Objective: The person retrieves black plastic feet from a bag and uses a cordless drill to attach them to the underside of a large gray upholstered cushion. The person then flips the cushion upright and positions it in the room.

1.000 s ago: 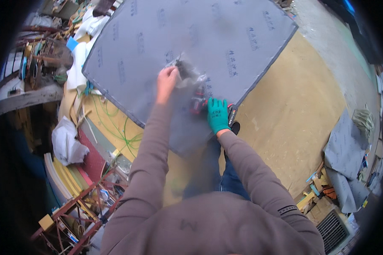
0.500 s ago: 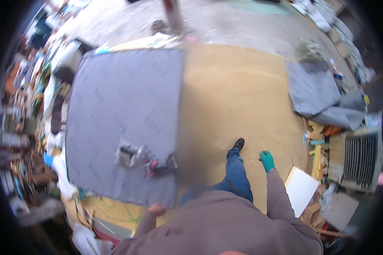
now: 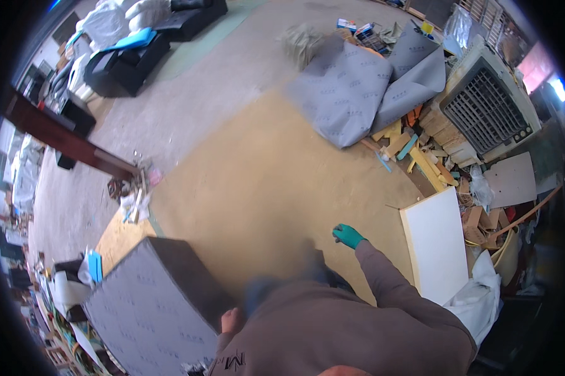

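My right hand (image 3: 347, 235), in a green glove, is held out over the tan board-like floor surface (image 3: 245, 169). Its fingers are curled in, and whatever they may hold is too small to make out. My bare left hand (image 3: 230, 319) hangs low with fingers folded, nothing visible in it. It is beside the dark side of a large block covered in grey patterned fabric (image 3: 148, 307), apparently not gripping it. A white panel (image 3: 439, 247) leans to the right of my right arm. My legs are blurred below.
Grey fabric sheets (image 3: 345, 88) lie crumpled ahead at the right. Wood scraps (image 3: 423, 160) are heaped beside a boxy air cooler (image 3: 486, 109). A dark red post (image 3: 69, 135) stands at the left, with black sofa pieces (image 3: 129, 59) beyond it.
My view has turned right, so the grey block now sits lower left and the air cooler shows more fully. My gloved hand stays curled; the white panel is nearer.
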`<control>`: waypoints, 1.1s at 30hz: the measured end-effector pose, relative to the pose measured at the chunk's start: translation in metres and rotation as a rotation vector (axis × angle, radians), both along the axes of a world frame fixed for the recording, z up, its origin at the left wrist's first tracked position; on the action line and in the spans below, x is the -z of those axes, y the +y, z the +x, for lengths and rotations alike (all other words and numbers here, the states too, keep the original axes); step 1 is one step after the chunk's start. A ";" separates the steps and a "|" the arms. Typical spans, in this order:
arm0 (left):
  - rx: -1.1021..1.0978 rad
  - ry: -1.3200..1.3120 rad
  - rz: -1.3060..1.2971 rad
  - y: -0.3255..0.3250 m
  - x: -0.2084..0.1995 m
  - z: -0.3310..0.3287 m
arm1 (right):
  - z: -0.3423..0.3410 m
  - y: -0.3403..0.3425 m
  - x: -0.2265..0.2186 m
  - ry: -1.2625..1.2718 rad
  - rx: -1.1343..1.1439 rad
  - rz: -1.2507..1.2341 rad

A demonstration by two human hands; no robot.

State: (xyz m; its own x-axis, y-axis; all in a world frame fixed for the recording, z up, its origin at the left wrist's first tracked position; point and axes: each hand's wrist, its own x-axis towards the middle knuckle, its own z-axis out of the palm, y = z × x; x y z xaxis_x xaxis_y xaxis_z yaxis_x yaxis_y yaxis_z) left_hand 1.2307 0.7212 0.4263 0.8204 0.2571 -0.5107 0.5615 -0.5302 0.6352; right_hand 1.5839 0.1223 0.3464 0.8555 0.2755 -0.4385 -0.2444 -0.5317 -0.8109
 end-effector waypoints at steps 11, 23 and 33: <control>0.547 0.123 0.088 0.080 0.070 0.294 | 0.224 -0.017 -0.052 0.030 0.419 0.012; 0.041 -0.083 -0.290 0.124 -0.040 0.962 | 0.294 0.018 -0.079 0.688 1.047 0.146; 0.428 0.128 -0.086 0.036 -0.012 1.135 | 0.523 -0.066 0.029 0.464 1.035 0.307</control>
State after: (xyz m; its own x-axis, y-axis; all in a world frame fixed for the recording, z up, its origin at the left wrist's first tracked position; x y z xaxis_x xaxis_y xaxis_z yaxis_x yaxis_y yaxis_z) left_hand 2.3659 0.7574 0.4385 0.7725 -0.1395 -0.6196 0.3799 -0.6804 0.6268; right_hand 2.1065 0.0565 0.3173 0.5092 -0.3088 -0.8034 -0.7515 0.2955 -0.5898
